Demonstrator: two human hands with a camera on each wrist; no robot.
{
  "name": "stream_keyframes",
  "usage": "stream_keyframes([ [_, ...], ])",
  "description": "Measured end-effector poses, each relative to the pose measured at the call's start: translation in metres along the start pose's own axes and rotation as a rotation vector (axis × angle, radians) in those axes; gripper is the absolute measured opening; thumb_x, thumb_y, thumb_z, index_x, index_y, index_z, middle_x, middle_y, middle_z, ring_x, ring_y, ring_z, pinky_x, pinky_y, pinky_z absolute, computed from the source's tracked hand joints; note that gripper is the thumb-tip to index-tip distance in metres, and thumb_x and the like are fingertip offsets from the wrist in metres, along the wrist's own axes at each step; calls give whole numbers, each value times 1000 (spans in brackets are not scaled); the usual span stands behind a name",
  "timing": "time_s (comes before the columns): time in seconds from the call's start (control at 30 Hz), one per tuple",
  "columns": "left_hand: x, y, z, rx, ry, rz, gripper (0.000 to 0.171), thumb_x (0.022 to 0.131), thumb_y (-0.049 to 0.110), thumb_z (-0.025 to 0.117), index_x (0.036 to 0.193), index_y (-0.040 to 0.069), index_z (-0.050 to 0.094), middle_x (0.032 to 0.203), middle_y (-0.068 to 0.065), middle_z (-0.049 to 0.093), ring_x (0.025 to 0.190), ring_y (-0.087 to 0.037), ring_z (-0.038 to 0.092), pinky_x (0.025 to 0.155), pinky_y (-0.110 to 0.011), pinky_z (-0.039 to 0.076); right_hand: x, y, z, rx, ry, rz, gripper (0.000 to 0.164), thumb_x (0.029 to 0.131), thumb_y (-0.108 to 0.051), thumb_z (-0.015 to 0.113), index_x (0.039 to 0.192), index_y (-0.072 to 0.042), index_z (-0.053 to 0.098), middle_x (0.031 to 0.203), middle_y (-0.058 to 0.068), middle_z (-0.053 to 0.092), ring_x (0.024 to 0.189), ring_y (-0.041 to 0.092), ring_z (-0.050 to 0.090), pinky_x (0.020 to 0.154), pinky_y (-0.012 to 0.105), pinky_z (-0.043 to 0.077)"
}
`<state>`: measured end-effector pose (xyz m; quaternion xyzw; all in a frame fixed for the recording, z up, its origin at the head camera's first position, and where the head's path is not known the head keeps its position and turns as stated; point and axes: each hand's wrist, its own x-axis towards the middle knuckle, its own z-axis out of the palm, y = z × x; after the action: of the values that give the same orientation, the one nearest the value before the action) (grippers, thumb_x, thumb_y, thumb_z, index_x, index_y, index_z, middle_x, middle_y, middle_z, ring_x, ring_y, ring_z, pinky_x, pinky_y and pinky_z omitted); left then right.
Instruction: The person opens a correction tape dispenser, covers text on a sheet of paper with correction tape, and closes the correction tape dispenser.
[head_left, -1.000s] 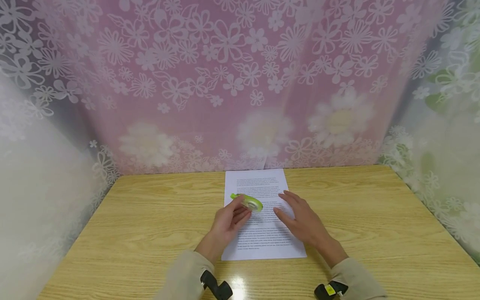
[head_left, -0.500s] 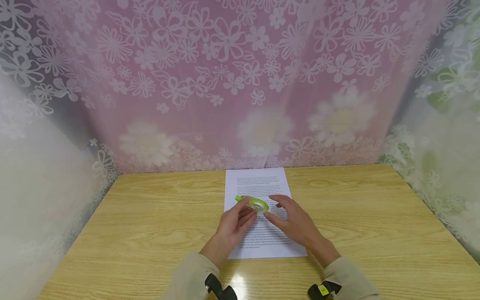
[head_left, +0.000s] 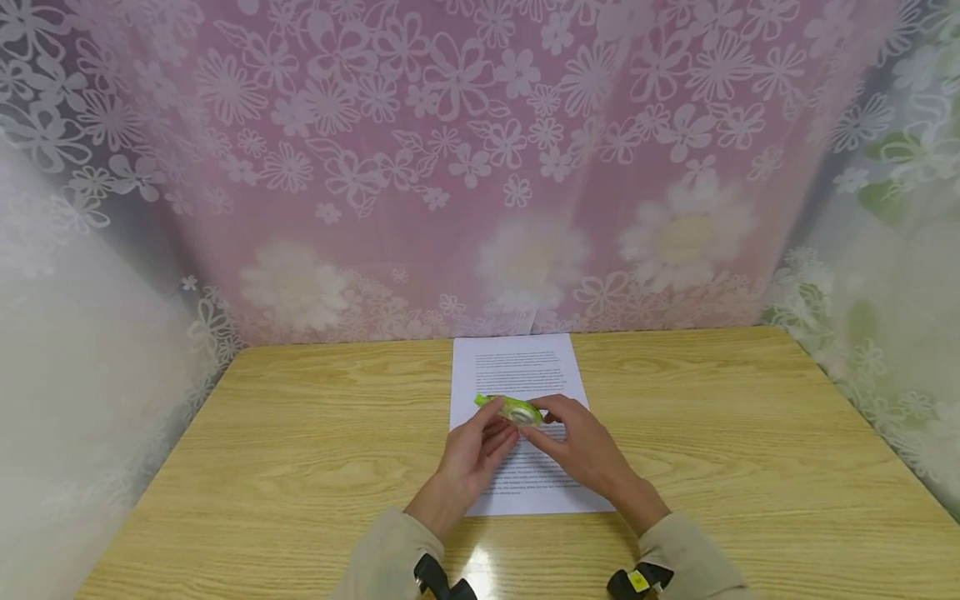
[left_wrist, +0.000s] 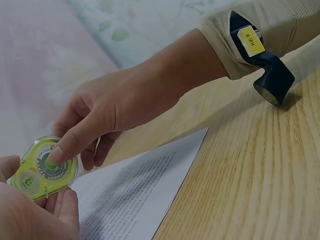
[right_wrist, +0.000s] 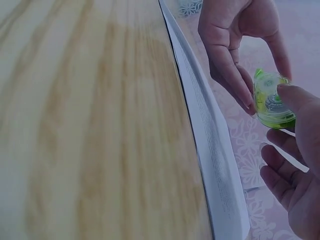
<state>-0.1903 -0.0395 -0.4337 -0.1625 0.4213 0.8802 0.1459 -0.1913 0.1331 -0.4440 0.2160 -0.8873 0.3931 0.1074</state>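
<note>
A green, clear-bodied correction tape [head_left: 519, 412] is held above a printed sheet of paper [head_left: 513, 354], its round reels showing through the case in the left wrist view. My left hand [head_left: 467, 458] pinches its left end between thumb and fingers. At the rounder right end, my right hand [head_left: 585, 446] grips it too, with the thumb [left_wrist: 59, 155] pressed on the large reel and the index finger behind. The other fingers of the right hand curl loosely below the case in the right wrist view. Part of the case is hidden by both hands.
The sheet lies lengthwise on a wood-grain table [head_left: 315, 433], its far end by a pink floral curtain [head_left: 420, 208]. Pale floral curtains [head_left: 892, 275] hang at both sides. Each sleeve carries a black wrist camera [head_left: 637, 581].
My right hand has moved left and taken hold of the correction tape's right end. My left hand has shifted slightly right with the tape still in its grip.
</note>
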Motion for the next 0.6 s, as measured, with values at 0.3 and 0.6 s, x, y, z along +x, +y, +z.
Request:
stream_keyframes([
  [0.3,-1,-2,-1,1,-4,-8,43,85,25,74,109,-7,57,97,-14,59,89,-20,65,89,-30,49,1,-2,2,-25,32,-4,26,87,-29,72,109,-14,67,101,-7,62,90,13,57,79,41,50],
  [0.6,-1,-3,-2,-1,-22,-14,50,84,27,75,114,-8,54,104,-16,56,97,-23,63,92,-32,47,1,-5,1,-67,24,22,29,87,-27,72,112,-12,67,101,-5,64,89,14,59,76,38,50],
])
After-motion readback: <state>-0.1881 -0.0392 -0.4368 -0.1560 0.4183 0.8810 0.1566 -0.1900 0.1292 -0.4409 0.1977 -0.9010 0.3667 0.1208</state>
